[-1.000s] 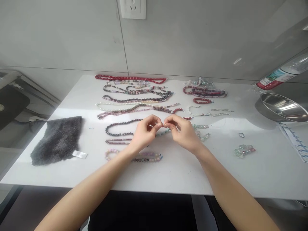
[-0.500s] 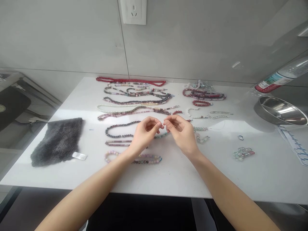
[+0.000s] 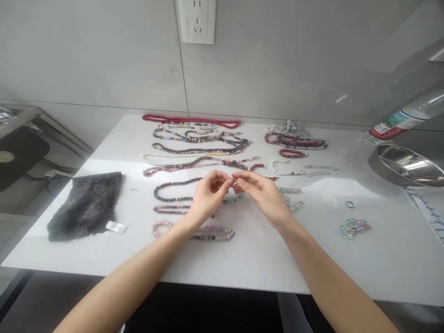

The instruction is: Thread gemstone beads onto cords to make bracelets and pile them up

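My left hand (image 3: 208,198) and my right hand (image 3: 264,194) meet fingertip to fingertip above the middle of the white table (image 3: 256,249). Both pinch something tiny between thumb and forefinger; it is too small to name. A pale green bead strand (image 3: 233,199) lies just under the fingertips. A dark bead strand (image 3: 175,186) curves to the left of my left hand. A pastel bead bracelet (image 3: 194,232) lies near my left wrist. Clear greenish beads (image 3: 290,198) lie to the right of my right hand.
Several bead strands (image 3: 197,143) lie in rows toward the wall, a red one (image 3: 190,120) farthest back. A grey furry cloth (image 3: 86,204) lies at the left. A steel bowl (image 3: 405,164), a bottle (image 3: 405,115) and a small bead cluster (image 3: 354,227) are at the right.
Both hands stay pinched together at the same spot; the fingers shift slightly. The view has tilted down a little.
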`<state>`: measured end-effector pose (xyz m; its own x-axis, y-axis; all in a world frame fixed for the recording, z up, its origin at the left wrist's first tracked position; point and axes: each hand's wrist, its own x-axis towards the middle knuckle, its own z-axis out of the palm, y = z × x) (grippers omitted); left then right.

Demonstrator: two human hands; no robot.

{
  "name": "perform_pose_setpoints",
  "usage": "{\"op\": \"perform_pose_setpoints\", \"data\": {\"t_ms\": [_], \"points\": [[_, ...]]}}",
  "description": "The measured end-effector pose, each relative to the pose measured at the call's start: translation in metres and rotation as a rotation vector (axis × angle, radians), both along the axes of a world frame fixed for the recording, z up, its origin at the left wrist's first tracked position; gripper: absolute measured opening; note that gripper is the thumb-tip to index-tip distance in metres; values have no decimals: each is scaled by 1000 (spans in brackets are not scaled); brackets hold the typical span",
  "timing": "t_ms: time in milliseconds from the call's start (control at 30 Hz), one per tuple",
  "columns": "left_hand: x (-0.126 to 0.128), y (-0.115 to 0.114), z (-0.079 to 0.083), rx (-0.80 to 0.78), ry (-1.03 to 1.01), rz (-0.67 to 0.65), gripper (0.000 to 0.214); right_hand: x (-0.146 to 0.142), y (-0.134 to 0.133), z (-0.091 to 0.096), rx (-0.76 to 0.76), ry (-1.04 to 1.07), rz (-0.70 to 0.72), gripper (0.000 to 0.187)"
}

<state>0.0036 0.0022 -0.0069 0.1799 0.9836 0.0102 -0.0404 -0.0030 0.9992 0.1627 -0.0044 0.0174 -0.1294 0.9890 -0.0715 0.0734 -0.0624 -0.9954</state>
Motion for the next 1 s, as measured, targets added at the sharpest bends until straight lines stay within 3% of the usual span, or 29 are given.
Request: {"op": "perform_pose_setpoints", "data": {"t_ms": [333, 667, 1000], "points": [[0, -3, 1, 68, 46, 17, 17, -2, -2, -2, 31, -7, -98, 23], [-2, 0, 5, -82, -100, -12, 20, 4, 2, -4, 5, 33, -80, 26], [0, 0, 3, -70, -94, -43, 23, -1, 1, -5, 83, -47, -81, 28]]}}
